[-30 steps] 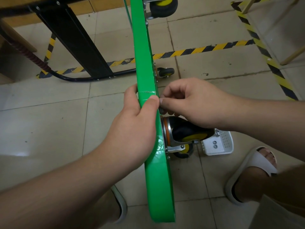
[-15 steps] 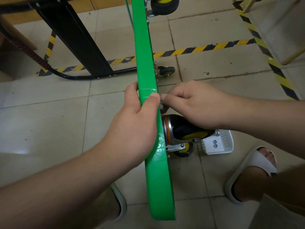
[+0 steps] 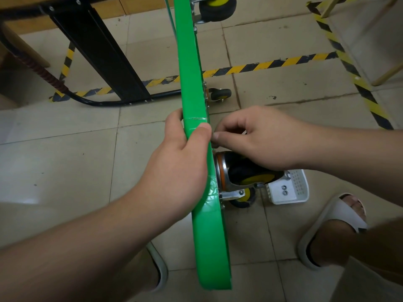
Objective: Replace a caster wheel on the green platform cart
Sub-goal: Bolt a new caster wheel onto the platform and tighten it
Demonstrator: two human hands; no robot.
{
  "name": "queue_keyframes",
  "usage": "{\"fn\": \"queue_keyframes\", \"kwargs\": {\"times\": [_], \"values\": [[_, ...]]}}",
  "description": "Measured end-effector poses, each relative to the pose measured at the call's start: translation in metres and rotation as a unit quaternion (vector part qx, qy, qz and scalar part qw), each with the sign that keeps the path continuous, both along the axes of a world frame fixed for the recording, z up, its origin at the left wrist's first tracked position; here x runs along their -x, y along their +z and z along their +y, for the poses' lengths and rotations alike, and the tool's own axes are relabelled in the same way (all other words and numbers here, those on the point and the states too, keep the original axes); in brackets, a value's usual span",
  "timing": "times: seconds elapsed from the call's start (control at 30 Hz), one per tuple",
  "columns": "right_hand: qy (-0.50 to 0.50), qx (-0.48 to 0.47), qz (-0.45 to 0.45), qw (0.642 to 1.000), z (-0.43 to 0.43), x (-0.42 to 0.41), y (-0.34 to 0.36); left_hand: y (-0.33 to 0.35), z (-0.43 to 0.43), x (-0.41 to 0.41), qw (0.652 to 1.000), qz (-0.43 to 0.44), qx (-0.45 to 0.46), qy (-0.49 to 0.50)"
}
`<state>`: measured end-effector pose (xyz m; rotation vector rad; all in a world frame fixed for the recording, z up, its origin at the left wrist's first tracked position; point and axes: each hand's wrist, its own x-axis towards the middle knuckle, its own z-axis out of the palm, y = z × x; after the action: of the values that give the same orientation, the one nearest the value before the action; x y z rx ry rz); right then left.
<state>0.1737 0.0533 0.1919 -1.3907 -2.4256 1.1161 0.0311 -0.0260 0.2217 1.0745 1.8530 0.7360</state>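
The green platform cart [image 3: 204, 225] stands on its edge, seen from above as a narrow green strip. My left hand [image 3: 181, 162] grips that edge, thumb over the right side. My right hand [image 3: 255, 138] is on the underside, its fingertips pinching a small fastener against the deck just above a black and yellow caster wheel [image 3: 246, 173] in a metal bracket. What the fingers pinch is mostly hidden. A second caster [image 3: 242, 198] sits below it, another caster [image 3: 219, 94] farther up, and one more caster [image 3: 217, 6] at the top.
A small white basket [image 3: 303, 188] with two nuts lies on the tiled floor right of the casters. My feet in white slippers [image 3: 333, 225] stand near it. A black table leg [image 3: 102, 57] and yellow-black floor tape [image 3: 272, 64] lie beyond.
My right hand's fingertips have shifted slightly at the fastener beside the deck. The left hand keeps the same grip on the cart's edge.
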Motion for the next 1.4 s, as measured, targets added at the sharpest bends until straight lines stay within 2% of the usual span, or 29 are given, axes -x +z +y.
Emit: {"fn": "queue_keyframes", "kwargs": {"times": [0.13, 0.23, 0.33, 0.63, 0.77, 0.87, 1.0, 1.4], "values": [[-0.003, 0.007, -0.002, 1.0, -0.0015, 0.0028, -0.0014, -0.0001, -0.0004, 0.0006, 1.0, -0.002, -0.002, 0.001], [-0.01, 0.024, 0.043, 0.999, -0.0006, 0.001, -0.0003, -0.0009, -0.0007, 0.0018, 1.0, -0.001, -0.003, 0.002], [0.009, 0.014, 0.049, 0.999, 0.0002, -0.0003, -0.0011, -0.0016, 0.0002, 0.002, 1.0, 0.002, -0.003, 0.003], [0.021, 0.018, -0.019, 0.999, 0.0021, 0.0013, -0.0007, -0.0006, -0.0002, 0.0003, 1.0, 0.009, -0.002, 0.002], [0.007, 0.027, -0.003, 1.0, 0.0014, 0.0035, -0.0009, -0.0007, -0.0001, 0.0006, 1.0, 0.003, -0.002, 0.001], [0.004, 0.039, 0.043, 0.998, 0.0023, 0.0014, 0.0013, -0.0002, -0.0003, 0.0007, 1.0, 0.003, -0.002, 0.001], [0.025, 0.007, 0.045, 0.999, 0.0024, -0.0012, 0.001, -0.0016, 0.0, 0.002, 1.0, 0.002, -0.005, 0.002], [0.028, 0.018, -0.018, 0.999, -0.001, 0.0054, -0.0013, -0.0024, -0.0001, 0.0007, 1.0, 0.009, -0.002, -0.003]]}}
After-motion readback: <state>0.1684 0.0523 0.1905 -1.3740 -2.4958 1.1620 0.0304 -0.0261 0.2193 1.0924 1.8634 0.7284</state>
